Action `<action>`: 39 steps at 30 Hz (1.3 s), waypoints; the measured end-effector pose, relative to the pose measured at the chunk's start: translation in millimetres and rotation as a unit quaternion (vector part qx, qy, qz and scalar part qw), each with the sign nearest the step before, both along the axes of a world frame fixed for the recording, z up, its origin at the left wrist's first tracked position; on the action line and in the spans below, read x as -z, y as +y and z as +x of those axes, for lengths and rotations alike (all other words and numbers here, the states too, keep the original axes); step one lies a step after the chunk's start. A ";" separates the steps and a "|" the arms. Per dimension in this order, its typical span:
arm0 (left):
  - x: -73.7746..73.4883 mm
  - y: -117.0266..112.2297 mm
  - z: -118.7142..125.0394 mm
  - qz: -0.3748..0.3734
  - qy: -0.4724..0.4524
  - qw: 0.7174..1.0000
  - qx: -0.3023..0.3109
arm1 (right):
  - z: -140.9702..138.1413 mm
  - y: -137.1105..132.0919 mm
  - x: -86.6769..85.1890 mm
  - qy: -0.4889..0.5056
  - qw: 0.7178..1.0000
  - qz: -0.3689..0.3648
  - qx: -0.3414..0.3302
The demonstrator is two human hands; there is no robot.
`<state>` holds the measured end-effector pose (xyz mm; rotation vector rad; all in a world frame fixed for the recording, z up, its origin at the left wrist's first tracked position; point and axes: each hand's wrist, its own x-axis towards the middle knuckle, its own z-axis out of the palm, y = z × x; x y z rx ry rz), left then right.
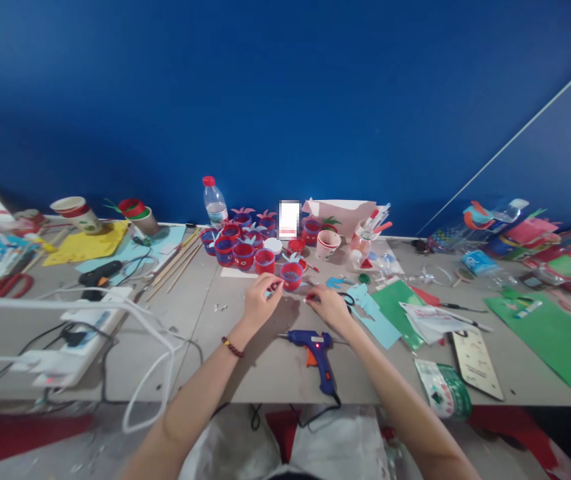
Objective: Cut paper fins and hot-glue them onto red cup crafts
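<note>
My left hand (264, 295) is held above the table with thumb and fingertips pinched together close to a small red-and-purple cup (291, 276). Whatever it pinches is too small to name. My right hand (329, 305) is just right of that cup, fingers curled and pressed together at the tips, with a tiny pale bit showing there that I cannot identify. Below both hands lies a blue glue gun (317, 347) with an orange trigger and a lit red light. Several similar red-and-purple cups (244, 256), some with paper leaves, are grouped behind my left hand.
A white power strip (82, 340) with looping cables lies at left, near wooden sticks (172, 267). A water bottle (214, 203) stands behind the cups. Right of my hands are light blue paper (378, 320), green sheets (555, 337) and a small green-white packet (442, 388) at the table's front edge.
</note>
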<state>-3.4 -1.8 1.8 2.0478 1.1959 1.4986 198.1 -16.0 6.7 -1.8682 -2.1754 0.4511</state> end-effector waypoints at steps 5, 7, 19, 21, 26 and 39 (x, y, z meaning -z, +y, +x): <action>1.1 -1.7 1.0 0.010 0.027 1.000 0.010 | -1.5 0.2 4.2 -0.041 0.999 0.013 -0.020; 1.8 -2.2 1.2 0.011 0.035 0.999 0.014 | -1.7 1.0 6.0 -0.054 0.998 0.017 -0.030; 2.9 -2.1 4.9 -0.033 0.016 0.998 0.058 | 0.3 2.8 3.9 0.122 0.992 0.000 -0.013; 1.5 -1.5 5.8 -0.048 0.011 0.996 0.072 | 0.8 0.5 0.2 0.204 0.979 -0.022 -0.010; -0.7 -0.3 5.1 -0.097 0.033 0.986 0.133 | 0.2 -4.6 -6.4 0.323 0.943 -0.076 -0.008; -5.5 -0.3 3.7 -0.181 -0.010 0.971 0.158 | -10.9 -11.4 -17.7 0.370 0.927 -0.067 -0.002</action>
